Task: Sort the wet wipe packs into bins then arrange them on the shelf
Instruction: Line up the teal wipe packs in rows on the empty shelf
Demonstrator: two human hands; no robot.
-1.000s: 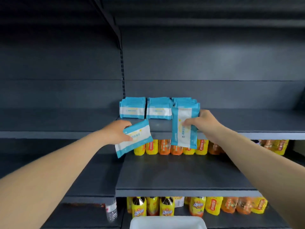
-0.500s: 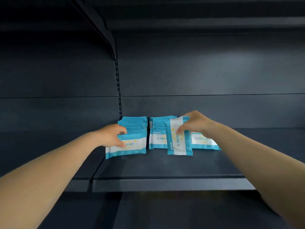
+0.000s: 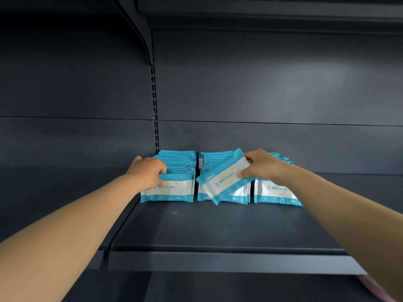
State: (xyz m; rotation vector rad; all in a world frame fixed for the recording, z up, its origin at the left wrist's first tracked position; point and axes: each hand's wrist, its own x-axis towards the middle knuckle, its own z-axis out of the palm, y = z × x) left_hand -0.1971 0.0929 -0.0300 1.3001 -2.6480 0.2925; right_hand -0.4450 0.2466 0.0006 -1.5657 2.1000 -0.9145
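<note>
- Wet wipe packs (image 3: 226, 194) stand upright in three blue-and-white rows at the back of the dark grey shelf (image 3: 218, 227), toward 12 o'clock.
- Left hand (image 3: 148, 173), at about 10 o'clock, curls its fingers over the top edge of the front pack of the left row (image 3: 169, 188), which stands on the shelf.
- Right hand (image 3: 259, 166), at about 1 o'clock, pinches a tilted pack (image 3: 222, 177) in front of the middle row.
- Slotted upright (image 3: 154, 110) and a bracket (image 3: 139, 33) divide the dark back panel (image 3: 272, 83), under another shelf overhead.
</note>
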